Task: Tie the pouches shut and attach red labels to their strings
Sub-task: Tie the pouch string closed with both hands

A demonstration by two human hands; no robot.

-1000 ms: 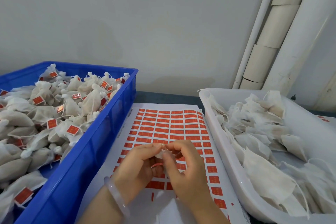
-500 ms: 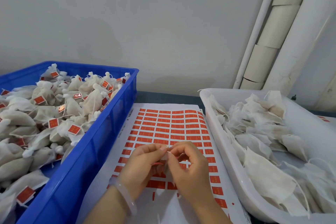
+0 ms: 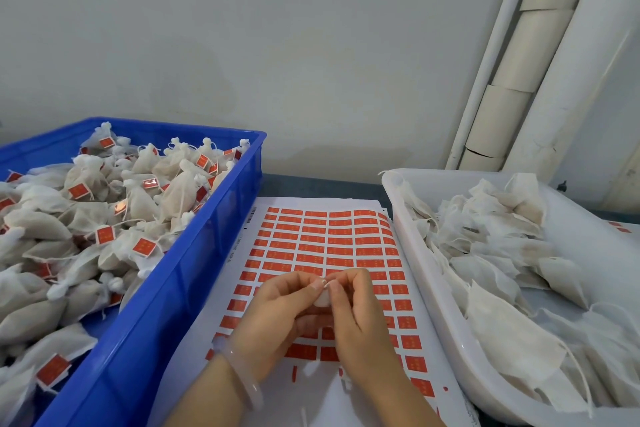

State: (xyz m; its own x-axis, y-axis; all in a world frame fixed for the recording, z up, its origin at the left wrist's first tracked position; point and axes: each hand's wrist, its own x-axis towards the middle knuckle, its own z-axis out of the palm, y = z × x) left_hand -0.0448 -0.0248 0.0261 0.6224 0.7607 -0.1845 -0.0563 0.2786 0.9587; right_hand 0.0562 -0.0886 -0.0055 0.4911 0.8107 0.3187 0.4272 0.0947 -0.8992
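My left hand (image 3: pixel 277 315) and my right hand (image 3: pixel 356 319) meet fingertip to fingertip over the sheet of red labels (image 3: pixel 325 239). Between the fingertips both hands pinch a small white pouch (image 3: pixel 322 296) at its top; most of it is hidden by my fingers. A pale bangle circles my left wrist. A blue crate (image 3: pixel 166 295) on the left holds several tied pouches with red labels (image 3: pixel 143 247). On the right, a white tray (image 3: pixel 446 333) holds several flat, untied pouches (image 3: pixel 512 333).
The label sheet lies on a dark table between the two containers, with several labels gone from its lower rows. A pale wall stands behind, and white pipes (image 3: pixel 533 55) run up the right corner.
Both hands have shifted slightly up and away from me over the sheet, still together at the fingertips. The red strip seen under my fingers a second ago is no longer visible.
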